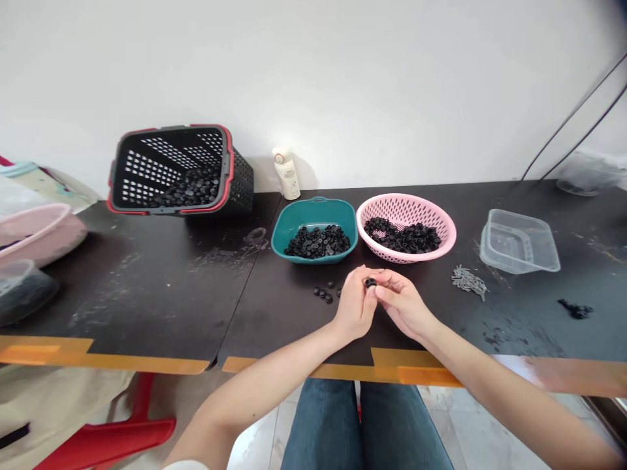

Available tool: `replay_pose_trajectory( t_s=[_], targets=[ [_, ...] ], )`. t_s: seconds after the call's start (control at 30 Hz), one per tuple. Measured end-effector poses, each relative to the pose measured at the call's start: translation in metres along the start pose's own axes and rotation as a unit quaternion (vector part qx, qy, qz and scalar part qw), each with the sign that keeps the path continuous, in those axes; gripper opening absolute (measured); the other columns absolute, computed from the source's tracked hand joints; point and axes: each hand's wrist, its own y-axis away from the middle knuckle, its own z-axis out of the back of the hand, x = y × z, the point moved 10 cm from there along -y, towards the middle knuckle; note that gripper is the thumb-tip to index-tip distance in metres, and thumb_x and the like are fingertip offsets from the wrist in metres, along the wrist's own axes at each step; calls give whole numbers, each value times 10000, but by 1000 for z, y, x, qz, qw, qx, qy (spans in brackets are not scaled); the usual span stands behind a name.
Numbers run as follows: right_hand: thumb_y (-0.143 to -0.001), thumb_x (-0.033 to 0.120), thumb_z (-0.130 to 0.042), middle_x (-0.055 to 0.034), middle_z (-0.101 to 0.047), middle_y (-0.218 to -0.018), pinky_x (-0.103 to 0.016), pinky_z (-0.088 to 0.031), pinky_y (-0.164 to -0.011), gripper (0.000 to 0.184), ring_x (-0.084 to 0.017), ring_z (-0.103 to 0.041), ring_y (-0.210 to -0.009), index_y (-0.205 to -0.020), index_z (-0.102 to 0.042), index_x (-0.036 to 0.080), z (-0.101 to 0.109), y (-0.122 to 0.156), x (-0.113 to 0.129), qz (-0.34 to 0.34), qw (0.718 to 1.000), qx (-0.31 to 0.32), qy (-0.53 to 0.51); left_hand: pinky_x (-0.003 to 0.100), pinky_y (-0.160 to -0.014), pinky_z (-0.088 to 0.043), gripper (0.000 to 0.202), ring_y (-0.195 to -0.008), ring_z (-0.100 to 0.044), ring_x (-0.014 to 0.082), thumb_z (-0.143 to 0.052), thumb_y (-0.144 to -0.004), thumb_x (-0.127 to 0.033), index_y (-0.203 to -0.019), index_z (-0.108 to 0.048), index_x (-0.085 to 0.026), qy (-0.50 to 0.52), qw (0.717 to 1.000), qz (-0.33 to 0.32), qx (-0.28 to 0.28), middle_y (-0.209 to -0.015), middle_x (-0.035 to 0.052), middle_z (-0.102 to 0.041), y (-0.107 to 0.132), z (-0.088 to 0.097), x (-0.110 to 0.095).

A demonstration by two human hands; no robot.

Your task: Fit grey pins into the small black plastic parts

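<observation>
Close together above the front of the black table, my left hand (356, 301) and my right hand (400, 299) both grip one small round black part (371, 282) between their fingertips. Its exact kind is too small to make out. Left of my hands, several small round black pieces (323, 294) lie loose on the table. Behind them stands a teal basin (313, 210) with a heap of similar black pieces (321, 241). A pink perforated basket (443, 225), behind my right hand, contains darker, irregular black parts (404, 236).
A grey-and-red shopping basket (243, 186) leans at the back left, with black pieces inside. A white bottle (287, 175) stands by the wall. To the right are grey pins (469, 281), a clear plastic tub (520, 241) and a small black pile (577, 309). Orange tape (343, 371) lines the table edge.
</observation>
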Motion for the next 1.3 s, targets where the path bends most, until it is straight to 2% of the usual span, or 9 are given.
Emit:
replay_pose_trajectory(
  t_s=[0.1, 0.2, 0.4, 0.6, 0.7, 0.8, 0.97, 1.17, 1.3],
  targets=[
    [-709, 330, -756, -5, -675, -859, -262, -492, -749, 138, -123, -612, -771, -759, -683, 223, -3, -2, -1, -23, 999, 20, -12, 456, -1012, -381, 304, -1101, -523, 215, -313, -956, -335, -1185, -441, -181, -31, 999, -4, -16, -1130, 113, -582, -2, 4, -1],
    [-691, 344, -767, 1, -674, -800, -263, -489, -745, 160, -124, -606, -754, -713, -668, 222, 1, -4, -1, -34, 999, 18, -9, 452, -1008, -384, 324, -1075, -545, 213, -338, -949, -362, -1190, -460, -184, -63, 998, -17, -14, -1125, 104, -604, -4, 7, -4],
    [-646, 324, -796, 5, -637, -850, -252, -469, -691, 161, -122, -547, -748, -741, -695, 242, 13, -8, 5, 9, 1000, -13, 25, 416, -990, -396, 296, -1116, -540, 208, -343, -946, -303, -1166, -505, -189, -105, 992, -56, 49, -1181, 96, -607, -10, 4, -8],
    [-625, 324, -807, 46, -530, -711, -223, -385, -541, 255, -85, -448, -588, -802, -643, 244, 11, -9, 15, 30, 996, -16, 81, 419, -874, -422, 258, -938, -544, 226, -317, -928, -327, -980, -516, -172, -146, 987, -69, 25, -930, 94, -600, -10, 8, -8],
    [-702, 406, -740, 54, -458, -601, -217, -342, -475, 258, -80, -408, -515, -700, -576, 206, 2, -7, 13, 4, 997, 27, 68, 399, -820, -416, 255, -843, -517, 211, -280, -929, -317, -931, -491, -173, -149, 984, -95, 34, -864, 82, -568, -8, 5, -13],
    [-776, 483, -645, 55, -389, -489, -210, -280, -402, 399, -75, -357, -435, -562, -498, 181, -5, -6, 3, -46, 990, 80, 103, 401, -809, -401, 265, -784, -496, 202, -258, -929, -311, -895, -482, -175, -168, 975, -130, 61, -820, 70, -551, -7, -1, -19],
    [-748, 477, -678, 40, -462, -476, -191, -276, -362, 397, -67, -378, -411, -556, -517, 169, 5, -8, 2, -64, 983, 69, 155, 413, -863, -395, 285, -879, -505, 218, -298, -937, -324, -984, -521, -153, -211, 965, -128, 86, -904, 93, -566, -8, -5, -18],
    [-727, 421, -716, 30, -490, -532, -180, -293, -363, 329, -66, -420, -452, -593, -583, 152, 8, -9, 7, -81, 983, 81, 142, 412, -926, -397, 288, -933, -508, 214, -408, -926, -370, -1067, -559, -169, -210, 968, -104, 87, -956, 86, -564, -11, -1, -13],
    [-736, 430, -708, 26, -494, -521, -182, -262, -364, 337, -65, -415, -448, -593, -592, 148, 9, -8, 0, -111, 983, 89, 118, 420, -932, -403, 294, -953, -505, 222, -417, -925, -364, -1082, -572, -170, -197, 971, -101, 84, -964, 93, -556, -12, 0, -10]
  ],
)
